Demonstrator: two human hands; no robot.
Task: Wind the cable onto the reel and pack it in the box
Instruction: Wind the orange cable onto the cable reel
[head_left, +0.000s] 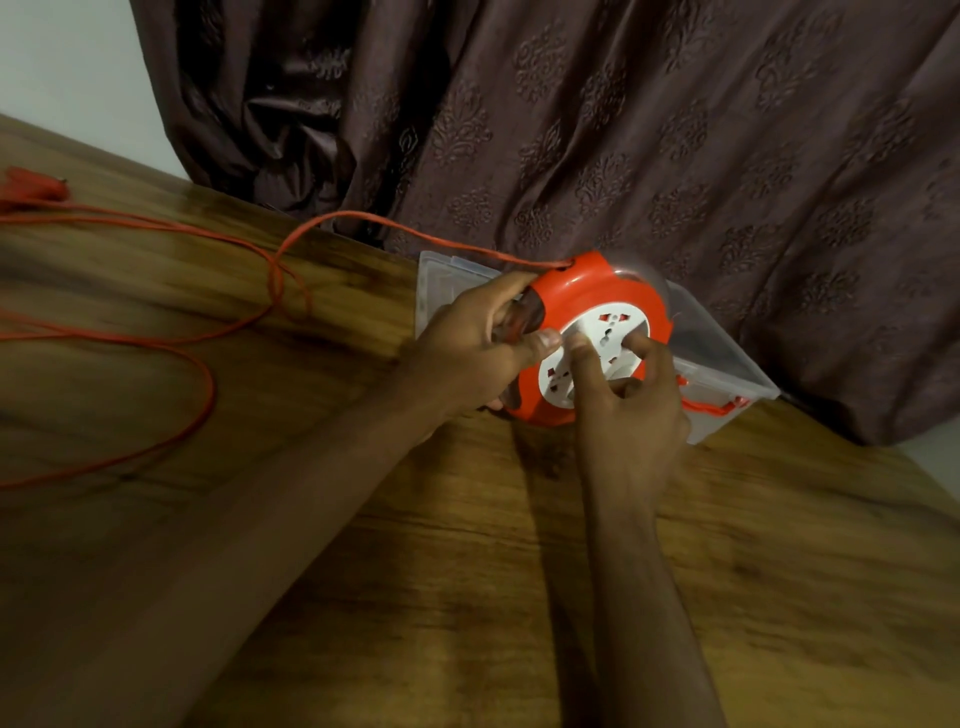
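An orange cable reel (576, 291) with a white socket face is held up off the wooden table, in front of a clear plastic box (727, 358). My left hand (478, 348) grips the reel's left rim. My right hand (623, 400) has its fingers pressed on the white socket disc. The orange cable (208, 338) runs from the top of the reel out to the left and lies in loose loops on the table. Its orange plug (36, 189) rests at the far left edge.
The wooden table (467, 571) fills the lower view. A dark patterned curtain (623, 130) hangs just behind the table and the box. The box has an orange latch (717, 408) on its near side. A pale wall shows at the upper left.
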